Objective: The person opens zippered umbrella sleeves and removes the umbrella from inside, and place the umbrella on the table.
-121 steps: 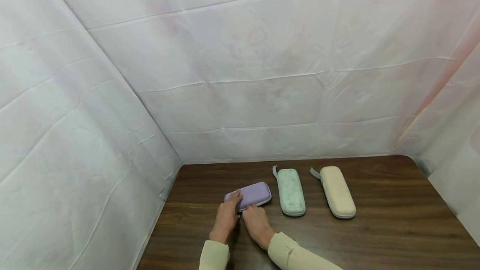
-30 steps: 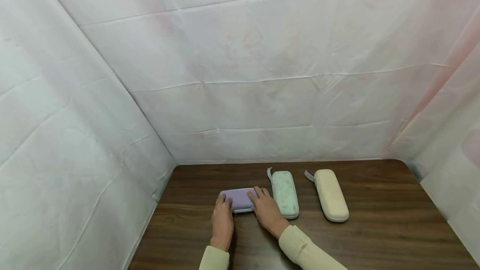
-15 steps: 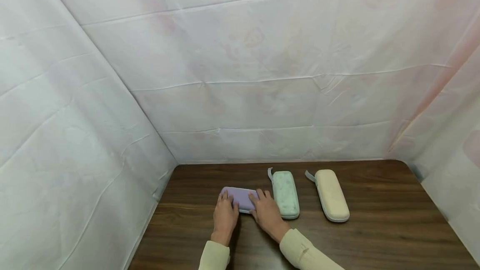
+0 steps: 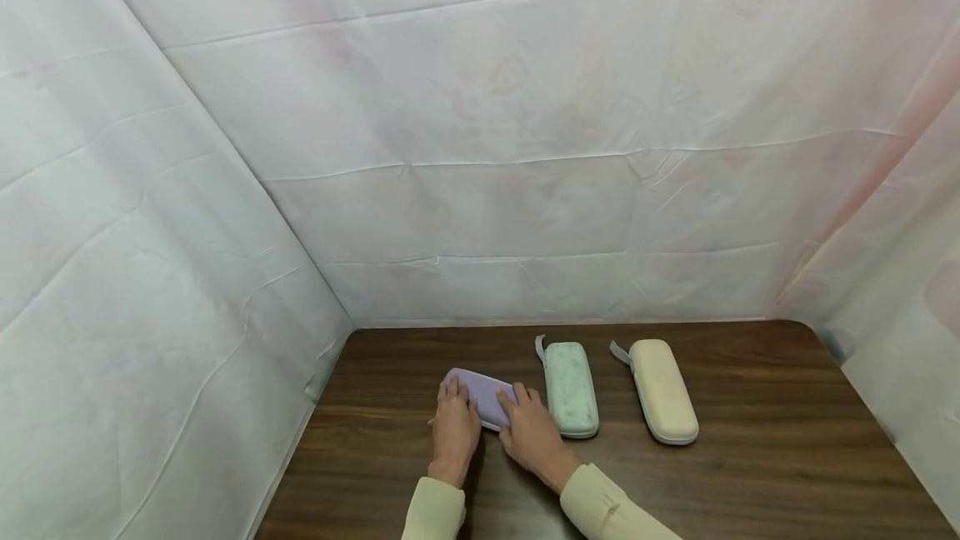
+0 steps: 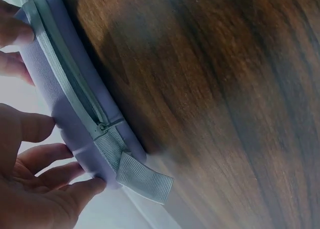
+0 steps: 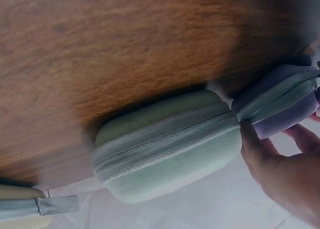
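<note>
A purple zippered glasses case (image 4: 487, 396) lies slantwise on the dark wooden table, its left end farther away. My left hand (image 4: 455, 423) holds its left end, fingers across the top. At the opposite end, my right hand (image 4: 534, 436) grips the case with the forefinger stretched over the lid. In the left wrist view, the grey zip (image 5: 65, 81) runs along the side, with the slider and a grey strap (image 5: 145, 180) near the left hand. The right wrist view shows my right fingertips between this case and a mint green case (image 6: 165, 144).
Right of the hands, the mint green case stands lengthwise, its strap (image 4: 540, 347) pointing away. Farther right lies a cream case (image 4: 663, 390) with a grey strap. Brown wood-grain table (image 4: 787, 423) extends to the right; pale cloth walls (image 4: 480, 215) border its back and sides.
Four seconds ago my right hand was at the purple case's front edge; it has since moved to the right end. During the last second the case has turned clockwise, both hands staying on it.
</note>
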A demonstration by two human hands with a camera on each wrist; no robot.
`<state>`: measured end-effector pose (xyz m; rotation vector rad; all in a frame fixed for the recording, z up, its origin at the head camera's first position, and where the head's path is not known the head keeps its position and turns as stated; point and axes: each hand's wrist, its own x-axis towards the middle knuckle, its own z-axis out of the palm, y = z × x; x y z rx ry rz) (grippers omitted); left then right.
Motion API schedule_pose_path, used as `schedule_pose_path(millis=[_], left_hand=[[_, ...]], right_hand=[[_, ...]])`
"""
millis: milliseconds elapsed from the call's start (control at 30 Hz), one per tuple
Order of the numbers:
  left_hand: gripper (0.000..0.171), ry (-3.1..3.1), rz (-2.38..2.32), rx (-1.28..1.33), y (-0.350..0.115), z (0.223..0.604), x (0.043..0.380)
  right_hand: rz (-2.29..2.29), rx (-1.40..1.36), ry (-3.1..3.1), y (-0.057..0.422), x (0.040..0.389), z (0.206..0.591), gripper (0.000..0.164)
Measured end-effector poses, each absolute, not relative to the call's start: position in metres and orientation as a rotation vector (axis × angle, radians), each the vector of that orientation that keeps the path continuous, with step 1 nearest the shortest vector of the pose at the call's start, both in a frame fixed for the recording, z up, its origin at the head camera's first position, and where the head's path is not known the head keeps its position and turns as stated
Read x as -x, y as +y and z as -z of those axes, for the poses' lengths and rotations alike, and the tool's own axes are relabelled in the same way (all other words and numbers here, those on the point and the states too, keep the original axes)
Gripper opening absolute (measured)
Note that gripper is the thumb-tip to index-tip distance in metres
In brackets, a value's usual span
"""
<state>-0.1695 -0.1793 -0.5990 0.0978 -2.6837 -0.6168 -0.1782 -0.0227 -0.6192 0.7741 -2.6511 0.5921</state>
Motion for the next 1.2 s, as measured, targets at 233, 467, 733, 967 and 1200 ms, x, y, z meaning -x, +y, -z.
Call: schedule_pose_path(millis=[233,467,733,967,1200], left_hand=[[0.030,-2.666,0.601,-0.029,-0.181,0.600,0.173],[0.033,-2.654,0.589,0.019,-0.182,0.604,0.174],[0.033,-2.651,0.581,0.045,-0.185,0.608,0.178],[0.031,-2.647,0.560,0.111,-0.185,0.609,0.180],[0.027,-2.643,0.565,0.163,-0.186,0.608,0.182]], right_hand=[[-0.601,-0.780,-2.671,-0.023,0.173,0.616,0.058],[-0.564,-0.770,-2.666,-0.024,0.169,0.616,0.057],[-0.540,-0.769,-2.693,-0.026,0.166,0.616,0.059],[-0.542,-0.725,-2.670,-0.030,0.162,0.617,0.060],[-0.544,-0.696,-2.672,-0.032,0.160,0.618,0.060]])
